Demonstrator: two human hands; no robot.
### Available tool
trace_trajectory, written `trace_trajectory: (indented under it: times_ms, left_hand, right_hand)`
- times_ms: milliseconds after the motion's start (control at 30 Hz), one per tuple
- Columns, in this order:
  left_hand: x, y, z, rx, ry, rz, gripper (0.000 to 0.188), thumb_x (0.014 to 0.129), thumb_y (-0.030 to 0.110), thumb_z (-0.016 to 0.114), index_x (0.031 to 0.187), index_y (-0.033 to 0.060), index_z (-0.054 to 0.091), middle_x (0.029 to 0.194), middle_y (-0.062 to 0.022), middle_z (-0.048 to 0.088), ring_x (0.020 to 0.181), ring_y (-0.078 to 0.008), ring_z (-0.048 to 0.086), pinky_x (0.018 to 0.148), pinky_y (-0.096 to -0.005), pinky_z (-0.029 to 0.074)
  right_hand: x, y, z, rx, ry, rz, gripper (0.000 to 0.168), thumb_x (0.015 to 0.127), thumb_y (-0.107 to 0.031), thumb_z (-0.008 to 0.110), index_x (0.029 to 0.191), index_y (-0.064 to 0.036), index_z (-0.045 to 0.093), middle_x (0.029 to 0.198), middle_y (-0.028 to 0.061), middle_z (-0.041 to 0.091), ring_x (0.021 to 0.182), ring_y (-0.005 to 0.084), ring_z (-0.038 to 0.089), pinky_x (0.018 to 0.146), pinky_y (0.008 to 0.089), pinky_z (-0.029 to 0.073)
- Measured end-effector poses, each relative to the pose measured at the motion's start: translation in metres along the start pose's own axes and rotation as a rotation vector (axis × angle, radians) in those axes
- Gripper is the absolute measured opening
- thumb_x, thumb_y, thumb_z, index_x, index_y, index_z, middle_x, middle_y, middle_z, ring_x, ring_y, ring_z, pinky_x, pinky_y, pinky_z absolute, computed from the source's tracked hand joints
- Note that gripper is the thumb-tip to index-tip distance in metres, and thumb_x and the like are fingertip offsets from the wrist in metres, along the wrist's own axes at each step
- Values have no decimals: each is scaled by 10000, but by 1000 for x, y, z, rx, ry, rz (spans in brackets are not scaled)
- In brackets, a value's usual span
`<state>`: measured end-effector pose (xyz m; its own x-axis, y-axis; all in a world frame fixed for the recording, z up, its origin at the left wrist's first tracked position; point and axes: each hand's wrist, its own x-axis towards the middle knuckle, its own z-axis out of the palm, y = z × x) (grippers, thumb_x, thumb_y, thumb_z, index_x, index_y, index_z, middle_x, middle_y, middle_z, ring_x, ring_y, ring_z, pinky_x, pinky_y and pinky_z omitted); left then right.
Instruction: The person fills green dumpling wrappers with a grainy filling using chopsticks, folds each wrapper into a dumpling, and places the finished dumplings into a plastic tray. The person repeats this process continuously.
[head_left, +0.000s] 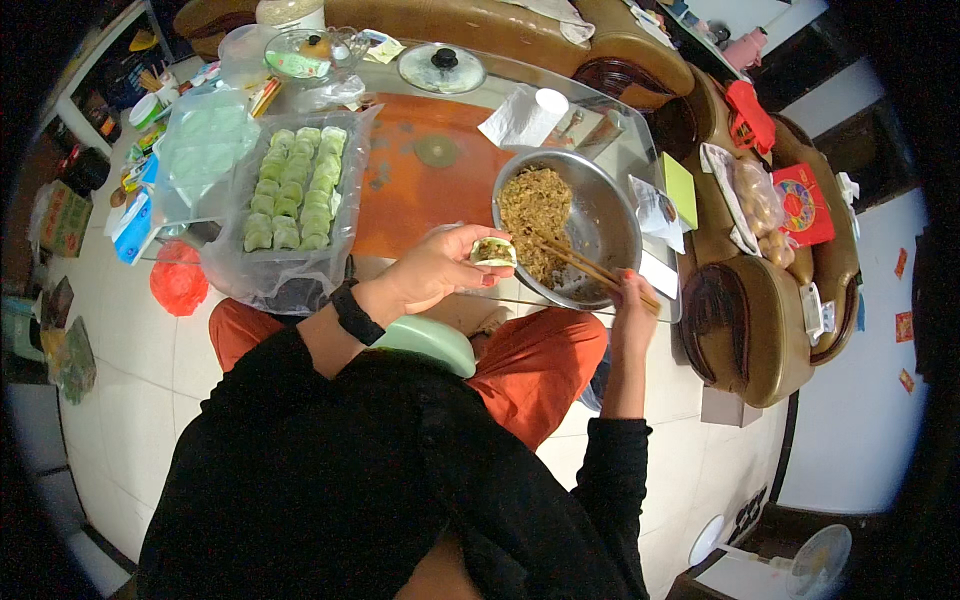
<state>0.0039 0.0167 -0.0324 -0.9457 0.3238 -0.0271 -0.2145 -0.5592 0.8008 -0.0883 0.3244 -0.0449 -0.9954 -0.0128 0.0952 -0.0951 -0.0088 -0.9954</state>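
My left hand (442, 264) holds a pale green dumpling wrapper (504, 261) with brown filling lying in it. It is beside the near left rim of a steel mixing bowl (616, 225). In my right hand (637, 300) is a pair of wooden chopsticks (583, 262), angled over the bowl with their tips at the minced filling (534, 201). The filling lies mostly along the bowl's left side. Left of my hands, a plastic-lined tray (351, 161) carries rows of folded green dumplings (285, 187).
Translucent plastic lids or trays (199, 142) lie left of the dumplings. A glass pot lid (442, 69) and a paper towel roll (551, 105) are farther back on the glass table (626, 112). A red plastic bag (178, 277) hangs near the left edge. Brown sofas (739, 322) stand behind and right.
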Motion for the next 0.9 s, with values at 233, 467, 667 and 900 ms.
trace_trajectory:
  times_ms: [233, 467, 667, 900]
  left_hand:
    - [2, -2, 1, 122, 35, 12, 407, 853, 18, 610, 1238, 5, 478, 1128, -96, 585, 1004, -173, 607, 840, -291, 508]
    - [1, 2, 7, 129, 51, -6, 351, 853, 25, 626, 1180, -22, 508, 1023, -90, 609, 913, -153, 634, 760, -255, 533]
    - [1, 5, 2, -140, 96, -55, 319, 853, 78, 636, 1143, 9, 522, 980, -76, 619, 848, -136, 626, 719, -235, 518]
    - [0, 3, -1, -202, 77, -40, 254, 854, 96, 644, 1078, 40, 538, 975, -64, 620, 792, -131, 632, 687, -222, 513]
  right_hand:
    - [-36, -47, 8, 613, -49, 87, 179, 935, -224, 564, 914, -47, 545, 852, 83, 597, 832, 215, 584, 700, 322, 490]
    - [-50, -52, 19, 472, -141, 110, 222, 923, -248, 584, 902, -33, 535, 857, 95, 600, 785, 217, 564, 702, 333, 471]
    - [-58, -49, 9, 613, -86, 88, 206, 929, -245, 575, 901, -50, 517, 844, 72, 573, 777, 193, 518, 683, 327, 429]
    - [-64, -41, 5, 648, -26, 113, 180, 932, -234, 568, 899, -62, 524, 850, 66, 563, 789, 191, 515, 702, 326, 435]
